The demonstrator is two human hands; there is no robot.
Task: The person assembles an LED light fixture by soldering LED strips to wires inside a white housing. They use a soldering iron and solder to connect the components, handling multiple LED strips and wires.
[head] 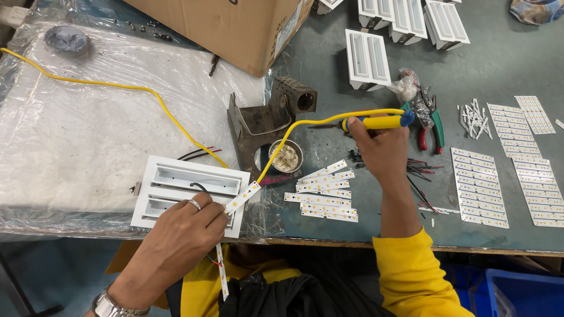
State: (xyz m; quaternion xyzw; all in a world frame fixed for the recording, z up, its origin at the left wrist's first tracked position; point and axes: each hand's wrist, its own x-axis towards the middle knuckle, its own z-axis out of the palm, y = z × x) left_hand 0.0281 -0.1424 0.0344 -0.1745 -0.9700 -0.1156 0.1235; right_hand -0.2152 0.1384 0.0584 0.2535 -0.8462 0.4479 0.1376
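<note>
My left hand [179,235], with a ring on one finger, pinches a narrow white LED strip [242,198] over the near edge of a white slotted lamp housing [176,179]. A second strip [221,273] hangs below that hand. My right hand [380,149] grips a yellow-handled soldering iron [379,122] near the bench's middle, its tip pointing left toward the metal iron stand [258,126]. The iron's yellow cord [282,144] runs down toward the strip. Red and black wires [197,154] lie at the housing's far edge.
A loose pile of LED strips [323,191] lies between my hands, beside a small tin of cleaning wool [286,157]. Sheets of LED strips [479,188] and red cutters [429,120] sit right. More white housings [367,58] and a cardboard box [235,26] stand behind.
</note>
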